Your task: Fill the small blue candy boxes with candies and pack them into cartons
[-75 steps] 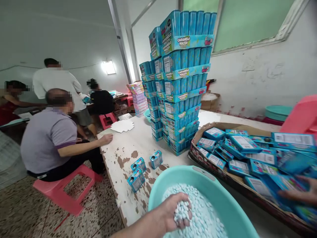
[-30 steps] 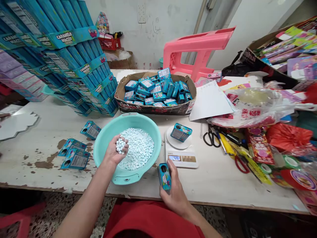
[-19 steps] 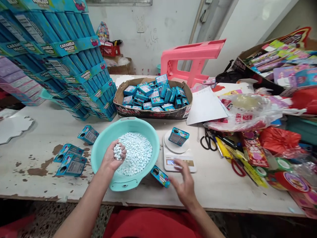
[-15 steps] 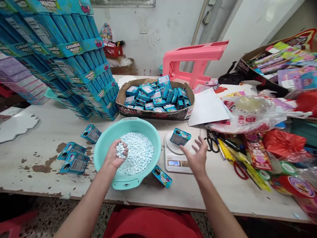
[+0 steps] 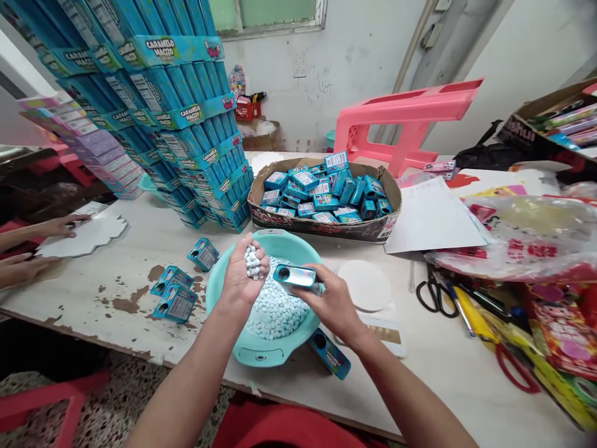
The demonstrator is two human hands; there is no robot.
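Observation:
My left hand [image 5: 242, 277] is cupped around a handful of pale blue candies [image 5: 252, 261] above the teal basin [image 5: 261, 351], which holds a heap of the same candies [image 5: 277, 308]. My right hand [image 5: 329, 305] grips a small blue candy box [image 5: 293, 275] on its side, its round hole toward the left hand. Another small box [image 5: 332, 354] lies on the table by the basin's right edge. The white scale [image 5: 366, 286] to the right has a bare pan.
A cardboard tray [image 5: 326, 224] of blue boxes stands behind the basin. Tall stacked blue cartons [image 5: 186, 118] rise at left, three loose boxes [image 5: 180, 292] lie nearby. Scissors [image 5: 431, 292], packets and bags crowd the right. Another person's hands [image 5: 28, 249] rest at far left.
My right hand put one box down by the basin, reached to the scale and took the box off it, bringing it beside the left hand. The left hand has lifted its candies.

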